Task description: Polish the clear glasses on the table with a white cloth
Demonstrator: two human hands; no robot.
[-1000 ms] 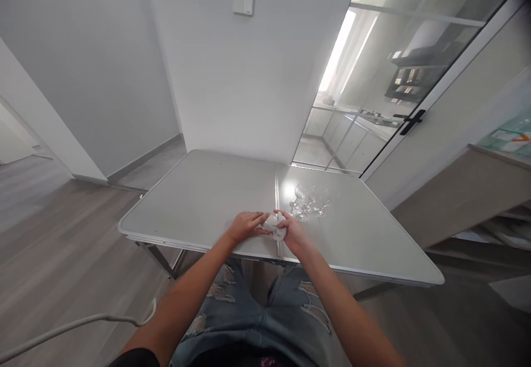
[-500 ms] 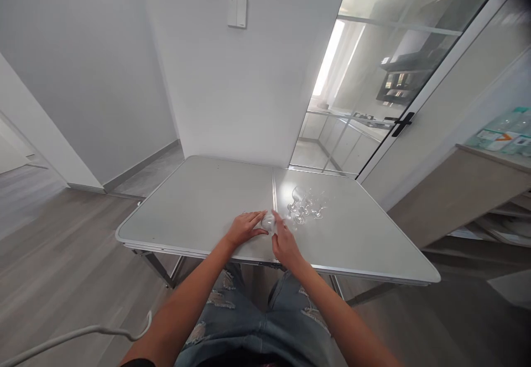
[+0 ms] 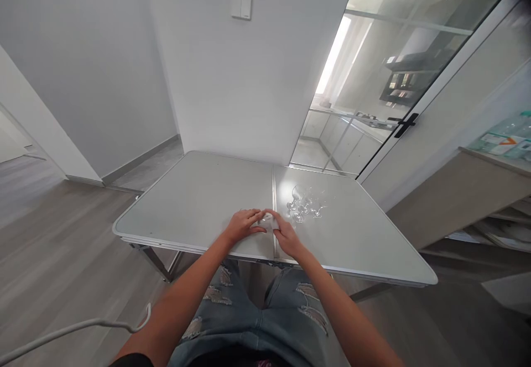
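Both my hands meet at the near middle of a grey folding table (image 3: 199, 201). My left hand (image 3: 243, 225) and my right hand (image 3: 283, 231) close round a small clear glass wrapped partly in a white cloth (image 3: 267, 221), which sits between the fingertips. Just beyond my right hand stands a cluster of several small clear stemmed glasses (image 3: 305, 204) on the table's right half.
A white wall with a light switch (image 3: 241, 1) rises behind the table. A glass door with a black handle (image 3: 404, 125) stands to the right, a wooden shelf unit (image 3: 477, 190) beyond it. A white cable (image 3: 74, 331) hangs at lower left over the wood floor.
The white cloth was bunched over the glass in my right hand a second ago; it then shrank from sight, and now both hands again pinch the glass and cloth together.
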